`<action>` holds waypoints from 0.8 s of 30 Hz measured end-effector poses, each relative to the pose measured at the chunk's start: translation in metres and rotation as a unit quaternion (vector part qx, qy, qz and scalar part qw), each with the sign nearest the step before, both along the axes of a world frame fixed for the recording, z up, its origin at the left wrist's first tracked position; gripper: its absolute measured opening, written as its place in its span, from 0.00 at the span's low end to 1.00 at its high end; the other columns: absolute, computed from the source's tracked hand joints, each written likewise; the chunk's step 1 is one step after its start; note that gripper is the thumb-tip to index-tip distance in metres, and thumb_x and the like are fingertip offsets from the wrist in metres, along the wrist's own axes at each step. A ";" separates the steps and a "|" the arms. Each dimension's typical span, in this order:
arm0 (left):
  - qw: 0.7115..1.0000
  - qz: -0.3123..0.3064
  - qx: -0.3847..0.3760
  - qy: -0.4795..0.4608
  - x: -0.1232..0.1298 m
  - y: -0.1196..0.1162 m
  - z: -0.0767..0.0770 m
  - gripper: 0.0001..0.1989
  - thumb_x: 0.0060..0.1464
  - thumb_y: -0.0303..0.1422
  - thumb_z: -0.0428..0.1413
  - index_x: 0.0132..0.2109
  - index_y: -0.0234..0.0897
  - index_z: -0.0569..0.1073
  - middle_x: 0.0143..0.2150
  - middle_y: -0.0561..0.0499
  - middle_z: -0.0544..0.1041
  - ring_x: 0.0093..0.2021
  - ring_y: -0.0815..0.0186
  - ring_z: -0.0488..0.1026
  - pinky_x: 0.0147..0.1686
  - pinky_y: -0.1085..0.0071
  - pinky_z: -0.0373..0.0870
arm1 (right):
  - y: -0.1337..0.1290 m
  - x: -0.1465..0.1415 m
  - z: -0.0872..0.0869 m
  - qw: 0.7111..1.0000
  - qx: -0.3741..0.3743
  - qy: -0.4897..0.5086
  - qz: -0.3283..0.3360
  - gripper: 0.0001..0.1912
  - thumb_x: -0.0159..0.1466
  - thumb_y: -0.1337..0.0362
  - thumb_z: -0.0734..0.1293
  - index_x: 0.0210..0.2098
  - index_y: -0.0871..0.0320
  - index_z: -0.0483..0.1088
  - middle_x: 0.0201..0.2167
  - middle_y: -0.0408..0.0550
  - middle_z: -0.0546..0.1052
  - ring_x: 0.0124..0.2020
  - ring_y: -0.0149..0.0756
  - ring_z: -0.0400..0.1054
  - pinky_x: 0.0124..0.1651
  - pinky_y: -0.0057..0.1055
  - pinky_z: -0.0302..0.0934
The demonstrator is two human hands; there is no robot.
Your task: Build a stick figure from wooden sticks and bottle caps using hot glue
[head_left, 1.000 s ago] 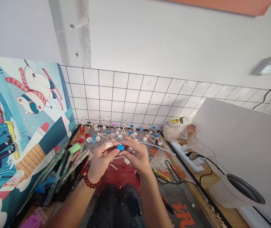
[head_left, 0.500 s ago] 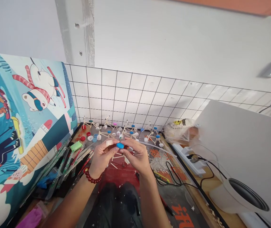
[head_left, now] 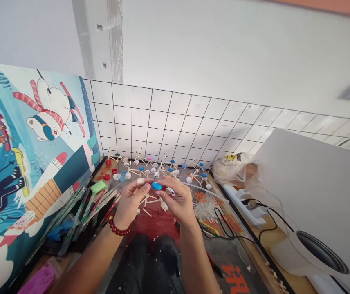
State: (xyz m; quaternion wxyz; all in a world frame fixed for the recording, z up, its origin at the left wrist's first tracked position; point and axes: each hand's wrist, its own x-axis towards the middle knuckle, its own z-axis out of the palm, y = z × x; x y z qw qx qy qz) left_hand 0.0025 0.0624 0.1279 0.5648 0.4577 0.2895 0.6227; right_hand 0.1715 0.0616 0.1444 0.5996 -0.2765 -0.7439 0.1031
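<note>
A small blue oval piece [head_left: 156,186] is held between both hands above a red surface [head_left: 158,224]. My left hand [head_left: 133,200], with a bandaged finger and a red bead bracelet [head_left: 118,228], has its fingertips at the left side of the piece. My right hand [head_left: 178,200] pinches the piece's right side with thumb and fingers. Just below the hands lies a frame of pale sticks [head_left: 150,200], partly hidden. Behind them stand several stick models with coloured tops and white caps [head_left: 128,175].
Green clay [head_left: 98,187] and a pile of sticks and packets [head_left: 83,212] lie at left. On the right are a power strip [head_left: 245,204], black cables [head_left: 233,237], a plastic bag [head_left: 234,167] and a white round container [head_left: 310,253]. A wire grid [head_left: 162,122] rises behind.
My left thumb has lifted and shifted back a little from the blue piece, which shows more now. The camera view has moved slightly.
</note>
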 end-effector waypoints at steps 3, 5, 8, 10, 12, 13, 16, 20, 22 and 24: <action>1.000 -0.001 -0.016 0.005 0.001 -0.001 0.002 0.14 0.45 0.41 0.71 0.36 0.37 0.84 0.36 0.48 0.84 0.39 0.63 0.79 0.44 0.69 0.77 | 0.000 0.000 0.001 1.000 0.002 0.006 0.002 0.09 0.64 0.66 0.73 0.44 0.50 0.78 0.35 0.45 0.82 0.36 0.35 0.76 0.54 0.42 0.71; 1.000 0.002 -0.017 0.010 0.003 -0.002 0.004 0.14 0.43 0.41 0.72 0.35 0.36 0.84 0.35 0.47 0.84 0.38 0.63 0.79 0.43 0.68 0.77 | -0.001 0.000 0.001 1.000 -0.010 0.003 0.006 0.11 0.64 0.66 0.73 0.45 0.50 0.78 0.36 0.46 0.81 0.36 0.35 0.75 0.49 0.39 0.72; 1.000 0.001 -0.020 0.019 0.004 -0.003 0.006 0.15 0.42 0.41 0.72 0.34 0.36 0.84 0.34 0.47 0.84 0.35 0.63 0.78 0.39 0.69 0.76 | -0.003 -0.001 0.002 0.999 -0.030 -0.003 0.013 0.15 0.62 0.66 0.74 0.49 0.49 0.77 0.40 0.48 0.80 0.38 0.36 0.74 0.44 0.36 0.72; 0.999 -0.007 -0.019 0.035 0.004 -0.004 0.006 0.15 0.43 0.41 0.72 0.35 0.36 0.84 0.32 0.48 0.83 0.34 0.64 0.77 0.37 0.70 0.75 | -0.004 -0.002 0.003 0.999 -0.031 -0.003 0.022 0.15 0.62 0.67 0.74 0.48 0.49 0.78 0.40 0.48 0.79 0.40 0.36 0.74 0.44 0.35 0.71; 0.999 -0.020 -0.015 0.044 0.003 -0.004 0.005 0.14 0.47 0.42 0.70 0.35 0.36 0.84 0.32 0.48 0.82 0.35 0.64 0.77 0.39 0.70 0.75 | -0.004 -0.002 0.003 0.999 -0.029 0.002 0.030 0.14 0.63 0.68 0.73 0.47 0.48 0.78 0.39 0.47 0.78 0.40 0.35 0.74 0.44 0.34 0.71; 0.998 -0.030 -0.013 0.046 0.002 -0.004 0.005 0.14 0.49 0.43 0.69 0.36 0.36 0.84 0.32 0.48 0.82 0.36 0.63 0.77 0.40 0.69 0.74 | -0.004 -0.002 0.002 0.999 -0.029 0.005 0.031 0.14 0.62 0.69 0.73 0.46 0.48 0.79 0.39 0.46 0.77 0.39 0.35 0.73 0.43 0.33 0.70; 0.997 -0.056 -0.008 0.059 0.001 -0.004 0.005 0.16 0.53 0.46 0.65 0.34 0.36 0.84 0.33 0.47 0.82 0.36 0.62 0.76 0.41 0.68 0.73 | -0.004 -0.001 0.002 0.999 -0.034 0.004 0.030 0.12 0.62 0.68 0.73 0.45 0.49 0.79 0.38 0.46 0.76 0.38 0.34 0.73 0.41 0.33 0.70; 0.995 -0.057 0.004 0.083 0.000 -0.004 0.005 0.14 0.52 0.42 0.67 0.29 0.35 0.82 0.32 0.48 0.80 0.36 0.63 0.74 0.40 0.69 0.70 | -0.003 -0.002 0.000 0.998 -0.042 -0.012 0.034 0.11 0.63 0.66 0.72 0.46 0.49 0.79 0.40 0.47 0.77 0.41 0.35 0.74 0.43 0.34 0.71; 0.996 -0.043 0.001 0.084 -0.001 -0.004 0.005 0.14 0.52 0.42 0.67 0.28 0.35 0.81 0.32 0.49 0.80 0.35 0.64 0.73 0.38 0.70 0.69 | -0.003 -0.002 0.000 0.998 -0.045 -0.020 0.034 0.13 0.62 0.65 0.73 0.47 0.49 0.78 0.41 0.48 0.78 0.41 0.36 0.74 0.44 0.35 0.72; 0.996 -0.032 -0.003 0.081 -0.002 -0.004 0.007 0.14 0.52 0.43 0.67 0.28 0.36 0.81 0.31 0.49 0.80 0.34 0.65 0.72 0.37 0.70 0.68 | -0.003 -0.002 0.000 0.998 -0.045 -0.020 0.033 0.13 0.62 0.66 0.74 0.47 0.50 0.78 0.40 0.48 0.79 0.41 0.36 0.74 0.44 0.35 0.72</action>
